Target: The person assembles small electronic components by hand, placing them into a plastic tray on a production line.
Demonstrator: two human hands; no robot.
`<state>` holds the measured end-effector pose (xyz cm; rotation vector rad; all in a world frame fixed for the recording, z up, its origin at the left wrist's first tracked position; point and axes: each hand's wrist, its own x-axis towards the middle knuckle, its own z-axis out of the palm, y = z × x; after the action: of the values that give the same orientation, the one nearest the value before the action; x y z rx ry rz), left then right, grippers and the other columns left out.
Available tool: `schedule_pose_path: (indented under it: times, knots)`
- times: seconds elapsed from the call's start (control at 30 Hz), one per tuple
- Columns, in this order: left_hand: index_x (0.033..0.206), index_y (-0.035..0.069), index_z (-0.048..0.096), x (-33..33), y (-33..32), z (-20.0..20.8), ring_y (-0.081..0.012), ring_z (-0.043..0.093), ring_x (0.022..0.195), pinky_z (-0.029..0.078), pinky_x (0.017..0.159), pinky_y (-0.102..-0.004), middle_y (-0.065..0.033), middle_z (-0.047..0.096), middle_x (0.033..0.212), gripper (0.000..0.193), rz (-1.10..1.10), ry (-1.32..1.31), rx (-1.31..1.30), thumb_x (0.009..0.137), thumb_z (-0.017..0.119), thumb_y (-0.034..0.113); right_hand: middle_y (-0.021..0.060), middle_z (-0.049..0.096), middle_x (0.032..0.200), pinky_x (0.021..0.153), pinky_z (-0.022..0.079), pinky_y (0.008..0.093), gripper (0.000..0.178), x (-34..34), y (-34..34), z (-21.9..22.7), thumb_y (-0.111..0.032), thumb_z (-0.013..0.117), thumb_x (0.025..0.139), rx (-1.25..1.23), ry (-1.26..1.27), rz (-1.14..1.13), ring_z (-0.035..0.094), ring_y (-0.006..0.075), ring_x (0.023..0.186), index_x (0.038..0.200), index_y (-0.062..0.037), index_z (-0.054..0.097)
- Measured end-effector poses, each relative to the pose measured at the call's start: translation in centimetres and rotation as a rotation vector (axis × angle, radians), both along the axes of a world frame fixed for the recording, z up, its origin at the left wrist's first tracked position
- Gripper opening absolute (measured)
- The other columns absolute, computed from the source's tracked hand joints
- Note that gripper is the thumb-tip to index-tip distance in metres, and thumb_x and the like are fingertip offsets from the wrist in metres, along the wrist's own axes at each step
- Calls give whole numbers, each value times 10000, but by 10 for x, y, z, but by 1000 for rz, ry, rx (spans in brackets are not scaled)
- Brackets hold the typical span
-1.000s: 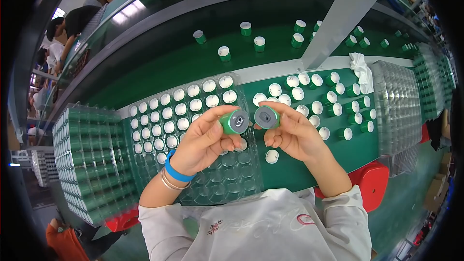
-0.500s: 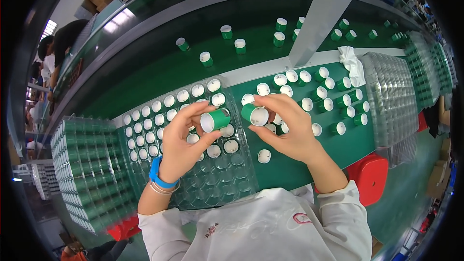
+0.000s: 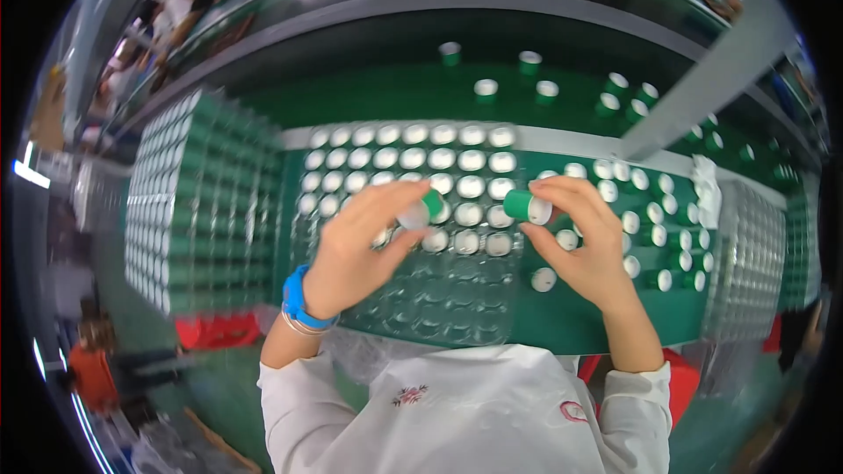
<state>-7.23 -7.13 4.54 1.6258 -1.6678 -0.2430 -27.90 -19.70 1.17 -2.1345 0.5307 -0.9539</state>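
My left hand (image 3: 356, 246), wearing a blue wristband (image 3: 299, 298), pinches a small green cylinder with a white end (image 3: 413, 215) between thumb and fingers. In my right hand (image 3: 593, 241) is a second green cylinder (image 3: 517, 204), gripped between thumb and fingers with its white end toward the palm. Both hands are raised over a clear plastic tray (image 3: 421, 298). Its far rows hold many upright cylinders (image 3: 443, 133), while its near pockets hold none. On the green table right of the tray, several loose cylinders (image 3: 630, 222) stand with white ends up; one (image 3: 543, 279) is just below my right hand.
A tall stack of filled trays (image 3: 167, 211) rises at the left. Clear stacked trays (image 3: 746, 254) and a white cloth (image 3: 706, 189) are at the right. A slanted metal post (image 3: 702, 79) crosses the far right. More cylinders (image 3: 529, 61) stand on the green belt beyond.
The view has turned, so the table and trays appear shifted right and more level. Both hands keep their cylinders; the left-hand cylinder is now more covered by the fingers and blurred.
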Motion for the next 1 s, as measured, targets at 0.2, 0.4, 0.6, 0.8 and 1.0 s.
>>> schedule_pose_path:
  times: [0.2, 0.4, 0.6, 0.8, 1.0]
  knots:
    - [1047, 50, 568, 63, 78, 10, -251, 562, 861, 465, 698, -300, -108, 579, 988, 412, 354, -237, 24, 661, 600, -90, 98, 528, 942, 636, 457, 257, 351, 84, 24, 10, -3, 634, 691, 25, 22, 393, 546, 171, 712, 1029, -20, 541]
    - [991, 22, 557, 105, 104, -28, -274, 551, 884, 455, 738, -318, -117, 573, 967, 349, 309, -74, 216, 659, 600, -76, 121, 508, 893, 649, 466, 368, 285, 175, 72, -26, -154, 620, 732, -67, 209, 546, 558, 293, 786, 964, -28, 512]
    - [982, 21, 567, 125, 101, -46, -281, 534, 919, 434, 777, -328, -115, 578, 977, 362, 245, -145, 271, 635, 619, -70, 136, 520, 861, 656, 476, 379, 268, 207, 91, -42, -143, 635, 696, -209, 392, 502, 569, 306, 782, 894, -2, 522]
    - [959, 27, 568, 128, 90, -55, -265, 488, 911, 417, 781, -340, -100, 524, 989, 366, 178, -214, 333, 608, 644, -44, 150, 520, 845, 651, 476, 384, 285, 214, 88, -53, -156, 658, 646, -255, 403, 428, 571, 302, 768, 835, 21, 538]
    - [1031, 41, 520, 119, 81, -38, -304, 471, 954, 416, 799, -344, -134, 449, 1040, 473, 276, -276, 321, 588, 662, -49, 143, 499, 853, 657, 468, 373, 281, 204, 72, -39, -218, 655, 662, -365, 306, 340, 549, 282, 795, 817, -7, 553]
